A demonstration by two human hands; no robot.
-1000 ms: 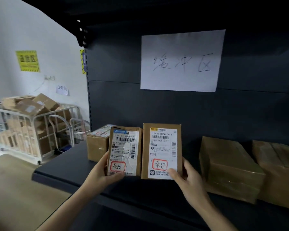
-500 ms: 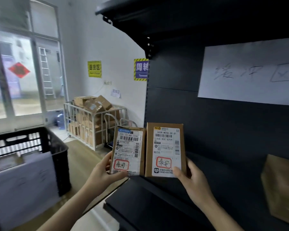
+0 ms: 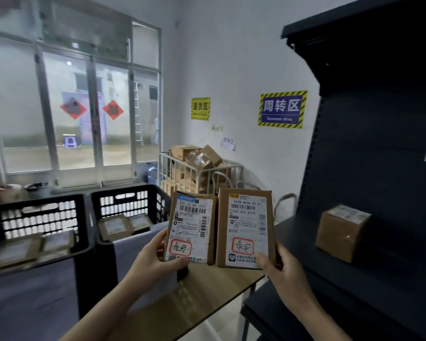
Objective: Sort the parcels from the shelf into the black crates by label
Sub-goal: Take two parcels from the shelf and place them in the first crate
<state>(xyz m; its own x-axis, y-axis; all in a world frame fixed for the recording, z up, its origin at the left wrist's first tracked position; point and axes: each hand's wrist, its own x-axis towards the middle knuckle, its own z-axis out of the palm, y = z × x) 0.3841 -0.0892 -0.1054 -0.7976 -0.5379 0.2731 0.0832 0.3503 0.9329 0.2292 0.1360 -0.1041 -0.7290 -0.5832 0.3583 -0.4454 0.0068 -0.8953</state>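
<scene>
Tall dark metal shelf unit point(image 3: 369, 148) fills the right side; one small brown cardboard box with a white label on top point(image 3: 340, 233) sits on its shelf board, well apart from the hands

Two black slatted plastic crates sit side by side on a surface at left, each with white paper hanging down its front. Left black crate point(image 3: 35, 225) holds flat brown parcels, labels up. Right black crate point(image 3: 130, 207) holds two more flat labelled parcels

White wire cage trolley point(image 3: 202, 175) by the far wall is piled with loose brown cartons

Light wooden surface point(image 3: 194, 299) lies below the hands, beside the right crate

Person holds two flat brown cardboard parcels upright, labels facing the camera, edges just touching or nearly so. Left hand point(image 3: 153, 262) is closed around the lower left edge of the left parcel point(image 3: 191, 227), thumb on the label face. Right hand point(image 3: 283, 269) clamps the lower right corner of the right parcel point(image 3: 245, 227), thumb on the front. Each white shipping label carries a red-outlined box with handwritten characters; both look the same

Both parcels are in the air, between the shelf and the crates
</scene>
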